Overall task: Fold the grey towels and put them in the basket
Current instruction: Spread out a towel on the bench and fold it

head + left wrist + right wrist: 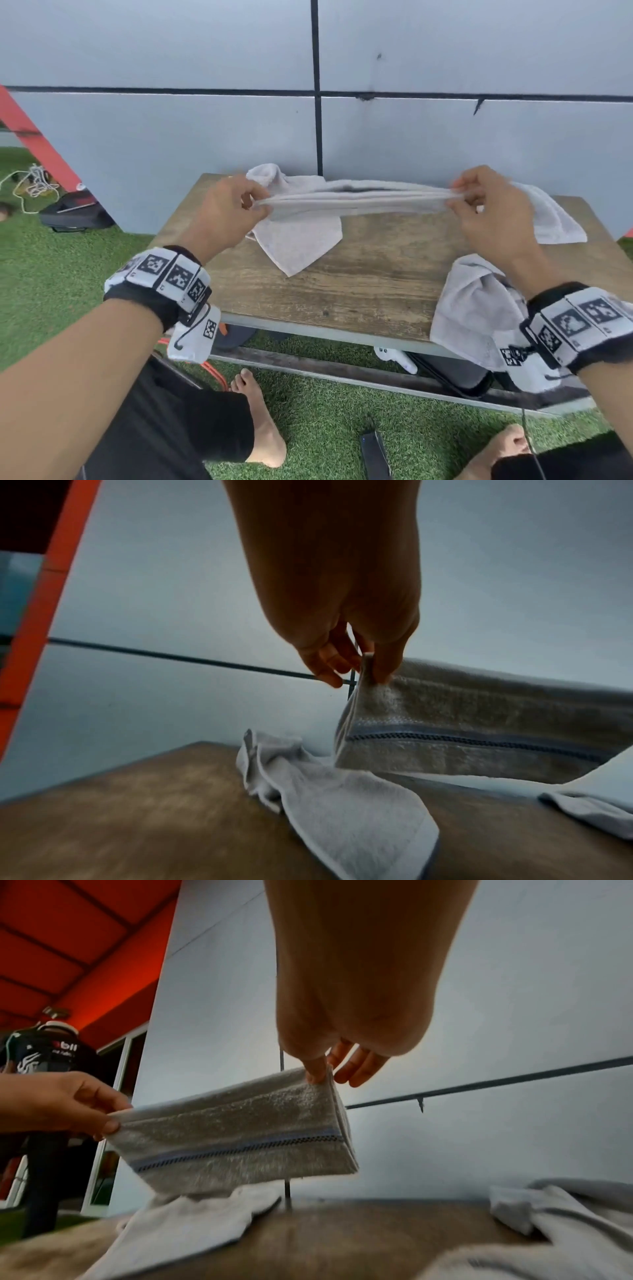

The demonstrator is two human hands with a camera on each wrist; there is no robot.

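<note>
Above table, towel (folded) hand-pinched

The left hand and the right hand hold a folded grey towel stretched between them above the wooden table. Each hand pinches one end of it. Three more grey towels lie on the table: one under the left end, one behind the right hand, and a crumpled one at the near right edge. Green artificial grass covers the ground.
</note>
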